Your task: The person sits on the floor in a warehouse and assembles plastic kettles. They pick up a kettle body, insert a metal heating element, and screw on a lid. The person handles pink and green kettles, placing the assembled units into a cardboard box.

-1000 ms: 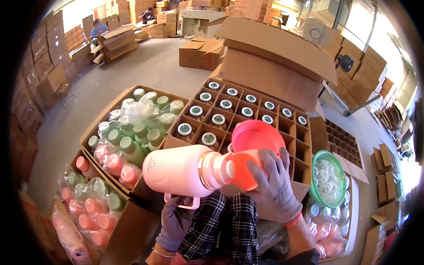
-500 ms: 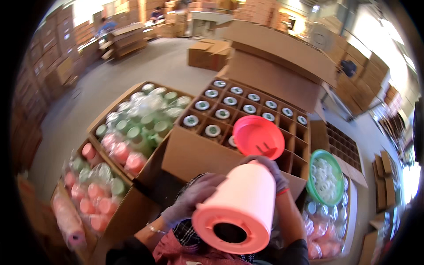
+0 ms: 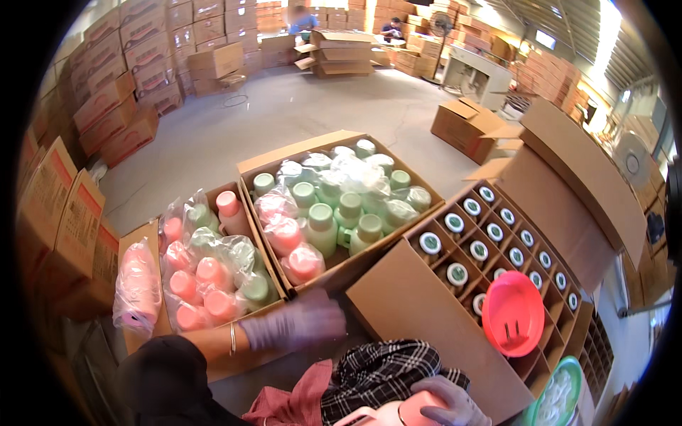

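My right hand (image 3: 455,403), in a grey glove, grips a pink jug (image 3: 414,409) at the lower edge; most of the jug is cut off by the frame. Farther left, my gloved left hand (image 3: 305,324) is blurred by motion, just in front of the carton of green jugs (image 3: 348,213). Its fingers are smeared, and I see nothing held in it. A round pink basin (image 3: 513,312) with two small dark pieces inside rests on the divided carton (image 3: 426,312), over some of the white-topped bottles (image 3: 457,274).
A smaller carton at left holds plastic-wrapped pink jugs (image 3: 212,273), with a wrapped pink roll (image 3: 138,284) beside it. A green basket (image 3: 561,390) of clear parts stands at lower right. Stacked cartons (image 3: 149,42) line the back; two people work there.
The view has swung left. My left hand has let go of the pink jug and moved left toward the cartons. My right hand has brought the jug down close to my body.
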